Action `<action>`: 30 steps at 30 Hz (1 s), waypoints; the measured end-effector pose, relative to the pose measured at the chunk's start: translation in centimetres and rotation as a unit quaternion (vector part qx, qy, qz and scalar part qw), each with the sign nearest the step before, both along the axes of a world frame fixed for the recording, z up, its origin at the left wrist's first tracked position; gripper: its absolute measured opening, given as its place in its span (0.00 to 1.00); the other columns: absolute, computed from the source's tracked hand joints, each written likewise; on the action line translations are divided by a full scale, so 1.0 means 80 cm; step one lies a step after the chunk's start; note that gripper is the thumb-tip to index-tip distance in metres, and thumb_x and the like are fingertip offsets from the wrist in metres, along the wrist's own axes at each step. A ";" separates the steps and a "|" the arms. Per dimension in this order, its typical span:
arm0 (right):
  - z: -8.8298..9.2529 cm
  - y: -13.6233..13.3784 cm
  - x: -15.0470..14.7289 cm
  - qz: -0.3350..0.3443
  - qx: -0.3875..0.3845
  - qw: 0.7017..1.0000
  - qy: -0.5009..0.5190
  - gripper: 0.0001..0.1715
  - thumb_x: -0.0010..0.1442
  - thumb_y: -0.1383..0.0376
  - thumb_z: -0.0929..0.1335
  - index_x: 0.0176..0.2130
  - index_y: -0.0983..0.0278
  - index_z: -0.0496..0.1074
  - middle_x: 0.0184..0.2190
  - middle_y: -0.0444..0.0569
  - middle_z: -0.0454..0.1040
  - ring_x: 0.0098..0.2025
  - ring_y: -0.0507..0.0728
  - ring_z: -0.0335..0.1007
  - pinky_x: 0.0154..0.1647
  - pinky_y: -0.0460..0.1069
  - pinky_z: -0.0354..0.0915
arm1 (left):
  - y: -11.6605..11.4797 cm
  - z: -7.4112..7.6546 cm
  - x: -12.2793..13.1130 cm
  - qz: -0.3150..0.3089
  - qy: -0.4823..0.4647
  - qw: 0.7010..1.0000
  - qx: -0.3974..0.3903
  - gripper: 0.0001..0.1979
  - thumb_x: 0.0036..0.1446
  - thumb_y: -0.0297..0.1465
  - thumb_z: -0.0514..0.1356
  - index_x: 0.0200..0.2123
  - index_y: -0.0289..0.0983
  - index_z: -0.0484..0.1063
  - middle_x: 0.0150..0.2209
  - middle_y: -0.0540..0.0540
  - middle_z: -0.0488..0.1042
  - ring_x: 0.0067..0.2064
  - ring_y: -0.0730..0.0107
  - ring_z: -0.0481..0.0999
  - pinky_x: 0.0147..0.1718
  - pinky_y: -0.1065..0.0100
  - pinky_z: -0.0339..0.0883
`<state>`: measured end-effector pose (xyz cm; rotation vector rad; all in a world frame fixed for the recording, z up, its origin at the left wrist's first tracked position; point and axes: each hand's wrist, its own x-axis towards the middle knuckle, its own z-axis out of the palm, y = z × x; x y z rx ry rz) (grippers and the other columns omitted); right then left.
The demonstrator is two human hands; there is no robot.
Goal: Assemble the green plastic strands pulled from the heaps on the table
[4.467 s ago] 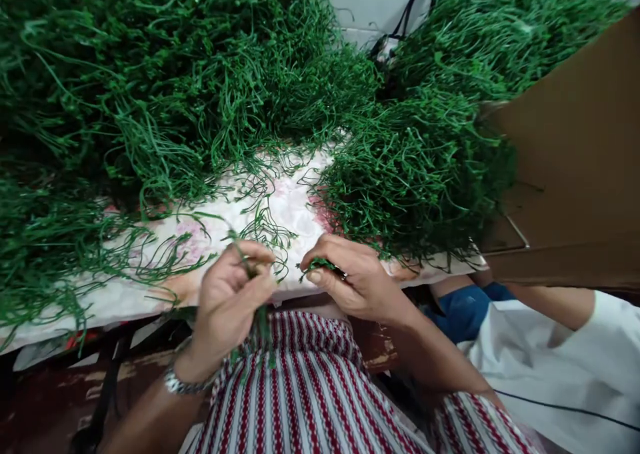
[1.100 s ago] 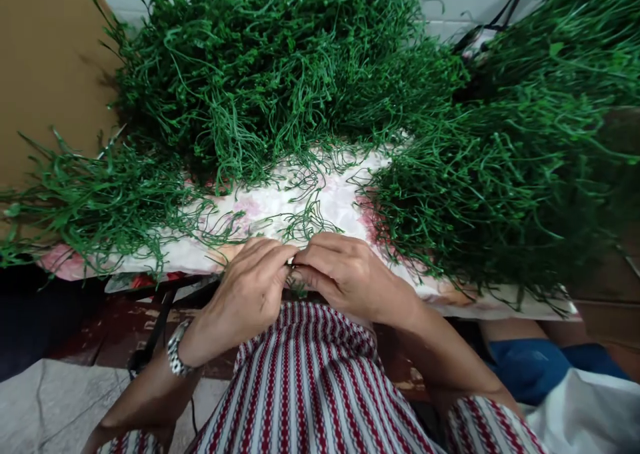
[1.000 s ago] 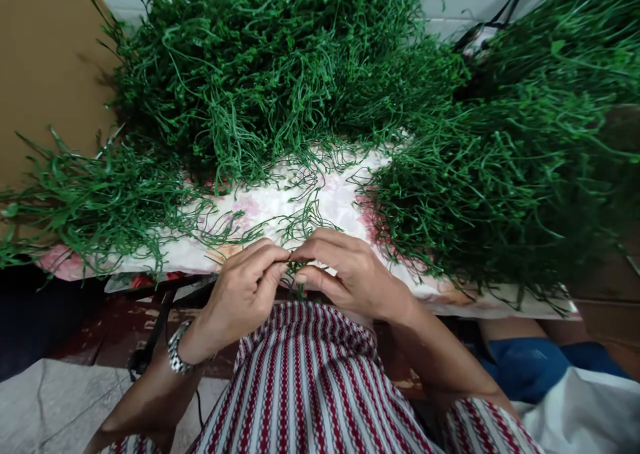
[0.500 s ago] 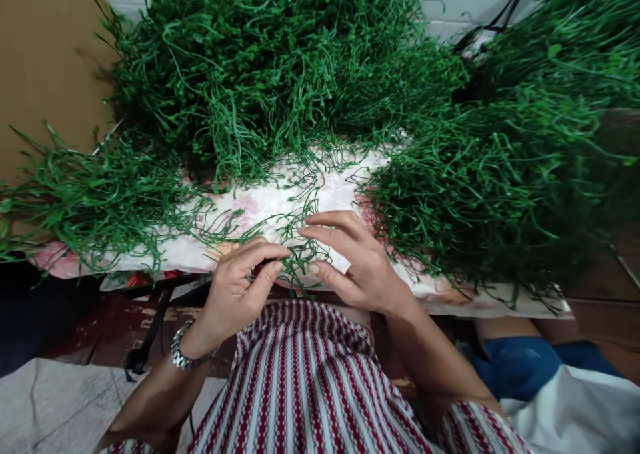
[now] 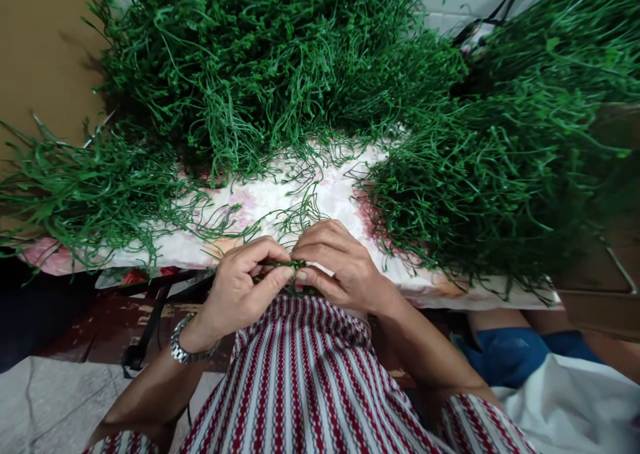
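My left hand (image 5: 250, 281), with a metal watch (image 5: 186, 344) on its wrist, pinches thin green stems (image 5: 295, 265) between thumb and forefinger. Right beside it, my right hand (image 5: 340, 264) closes thumb and fingers on the same stems, so the two sets of fingertips almost touch. Both hands are at the near edge of a table covered with a white floral cloth (image 5: 280, 201). Just beyond the fingers lie a few loose stems (image 5: 305, 211). Most of the held stems are hidden by my fingers.
A tall heap of green stems (image 5: 260, 61) stands at the back, a second heap (image 5: 450, 187) on the right, and a smaller pile (image 5: 100, 181) on the left. A brown board (image 5: 45, 54) rises at the left. Another person's knee in blue (image 5: 515, 354) is at the lower right.
My right hand has moved left and down, and its fingers, apart before, have closed on the stems against my left hand. The left hand keeps its pinch.
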<state>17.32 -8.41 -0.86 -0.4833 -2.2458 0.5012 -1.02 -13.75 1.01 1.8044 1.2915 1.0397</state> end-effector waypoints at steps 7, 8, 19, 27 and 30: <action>0.014 -0.003 0.007 -0.034 0.072 0.991 -0.106 0.08 0.59 0.66 0.65 0.38 0.68 0.70 0.31 0.50 0.71 0.34 0.53 0.62 0.37 0.51 0.58 | 0.000 0.000 0.003 0.001 0.132 0.985 0.114 0.02 0.54 0.24 0.57 0.32 0.36 0.69 0.27 0.50 0.73 0.29 0.75 0.71 0.29 0.73 0.63; 0.015 -0.005 0.007 -0.043 0.080 0.989 -0.116 0.08 0.60 0.66 0.64 0.38 0.68 0.71 0.30 0.49 0.71 0.33 0.53 0.60 0.36 0.50 0.57 | 0.000 -0.001 0.003 0.002 0.144 0.980 0.135 0.03 0.55 0.24 0.57 0.32 0.36 0.69 0.27 0.49 0.74 0.29 0.74 0.72 0.30 0.72 0.64; 0.000 -0.005 0.005 0.061 -0.125 0.989 -0.043 0.10 0.64 0.64 0.61 0.36 0.69 0.66 0.28 0.47 0.67 0.31 0.50 0.62 0.33 0.45 0.60 | 0.003 -0.008 -0.003 -0.042 0.160 0.970 0.178 0.04 0.54 0.23 0.57 0.31 0.36 0.71 0.25 0.50 0.73 0.26 0.75 0.70 0.27 0.72 0.62; -0.015 -0.014 0.004 0.049 -0.239 0.970 0.018 0.15 0.58 0.56 0.67 0.33 0.67 0.66 0.27 0.45 0.66 0.30 0.49 0.61 0.32 0.45 0.60 | 0.006 -0.006 0.010 -0.075 0.083 0.989 0.092 0.08 0.55 0.22 0.55 0.25 0.35 0.66 0.25 0.50 0.64 0.28 0.76 0.65 0.27 0.72 0.58; -0.013 -0.012 0.009 0.105 -0.267 0.958 0.005 0.15 0.60 0.58 0.65 0.31 0.68 0.65 0.26 0.45 0.65 0.29 0.49 0.61 0.31 0.44 0.59 | 0.006 -0.003 0.010 -0.118 0.096 0.986 0.070 0.08 0.55 0.21 0.53 0.24 0.35 0.65 0.28 0.49 0.65 0.31 0.76 0.66 0.28 0.72 0.58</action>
